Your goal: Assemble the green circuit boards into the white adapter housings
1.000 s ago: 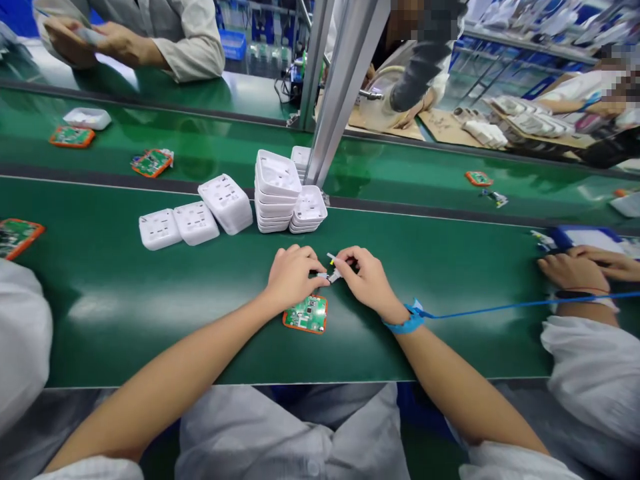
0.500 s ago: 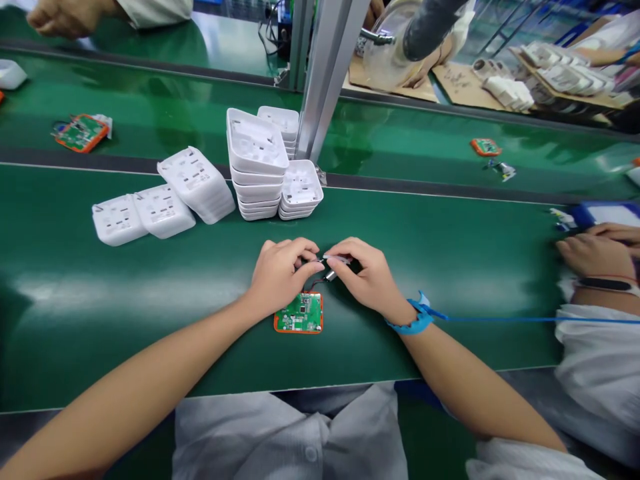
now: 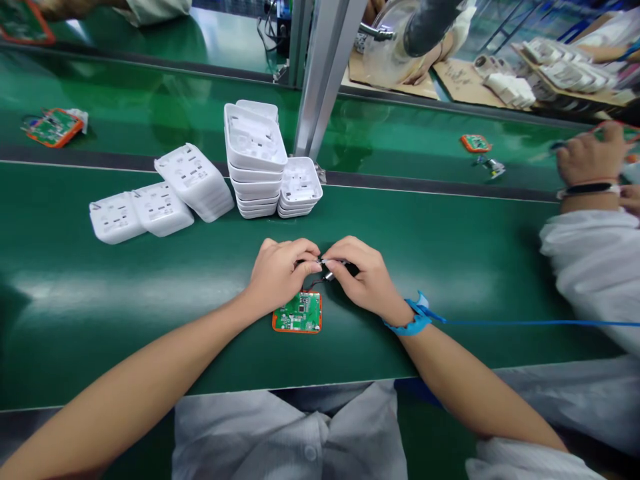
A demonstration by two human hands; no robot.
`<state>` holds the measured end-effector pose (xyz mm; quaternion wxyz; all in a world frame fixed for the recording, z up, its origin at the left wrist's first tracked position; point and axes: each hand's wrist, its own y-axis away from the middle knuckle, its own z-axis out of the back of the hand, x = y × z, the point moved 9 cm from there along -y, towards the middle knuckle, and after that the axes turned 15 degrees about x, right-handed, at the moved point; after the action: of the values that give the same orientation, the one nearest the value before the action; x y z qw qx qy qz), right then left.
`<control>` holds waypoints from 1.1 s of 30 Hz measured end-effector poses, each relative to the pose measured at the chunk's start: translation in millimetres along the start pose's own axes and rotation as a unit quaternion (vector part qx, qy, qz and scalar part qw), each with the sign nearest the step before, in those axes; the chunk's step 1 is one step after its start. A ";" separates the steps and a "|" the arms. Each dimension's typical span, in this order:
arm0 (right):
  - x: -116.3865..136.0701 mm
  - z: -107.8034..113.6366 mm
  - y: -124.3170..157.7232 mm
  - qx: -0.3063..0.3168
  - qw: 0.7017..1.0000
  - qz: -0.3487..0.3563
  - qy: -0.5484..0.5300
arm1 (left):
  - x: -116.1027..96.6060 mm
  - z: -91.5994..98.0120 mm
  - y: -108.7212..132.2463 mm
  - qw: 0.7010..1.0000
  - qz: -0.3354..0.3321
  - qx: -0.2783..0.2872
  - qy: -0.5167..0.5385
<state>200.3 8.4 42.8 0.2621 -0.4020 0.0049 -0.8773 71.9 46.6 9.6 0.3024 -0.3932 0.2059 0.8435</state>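
My left hand point(image 3: 283, 270) and my right hand point(image 3: 363, 273) meet over the green bench, fingertips nearly touching. Both are closed in a pinch. Between the fingertips is a small pale and metallic piece, too small and too covered to name. A silver cylinder-shaped part point(image 3: 329, 275) pokes out below my right fingers, with thin dark wires running from it toward the board. Just below my left hand a green circuit board point(image 3: 300, 313) in an orange frame lies flat on the bench, its upper left corner hidden by that hand.
White plastic housings point(image 3: 256, 143) stand stacked at the back, with more point(image 3: 193, 180) leaning to the left. A metal post point(image 3: 325, 80) rises behind. Circuit boards point(image 3: 55, 128) lie on the green belt. A blue wrist strap point(image 3: 413, 320) trails a cord rightward. A co-worker's hand point(image 3: 590, 157) reaches over the belt.
My hands keep the same pinch, almost in place. Boards on the belt have shifted left. The co-worker's hand at right has moved up from the bench to the belt.
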 end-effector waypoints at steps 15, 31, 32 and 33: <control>9.5 -12.2 0.6 0.020 0.999 0.026 0.000 | 6.2 -2.9 -0.1 0.998 0.020 -0.011 0.055; -12.4 -8.3 11.6 0.023 0.943 -0.132 0.305 | 105.7 189.4 174.0 0.867 0.250 -0.245 -0.354; -11.9 -12.2 13.7 0.031 0.938 -0.150 0.310 | 117.0 191.2 173.4 0.871 0.255 -0.223 -0.354; -10.3 -17.4 15.2 0.045 0.937 -0.156 0.310 | 123.9 190.7 172.7 0.876 0.254 -0.209 -0.353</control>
<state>200.4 -3.5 20.4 0.1250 -0.0933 -0.0162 -0.9876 -209.8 74.9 46.4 0.0414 -0.0574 -0.0034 0.9975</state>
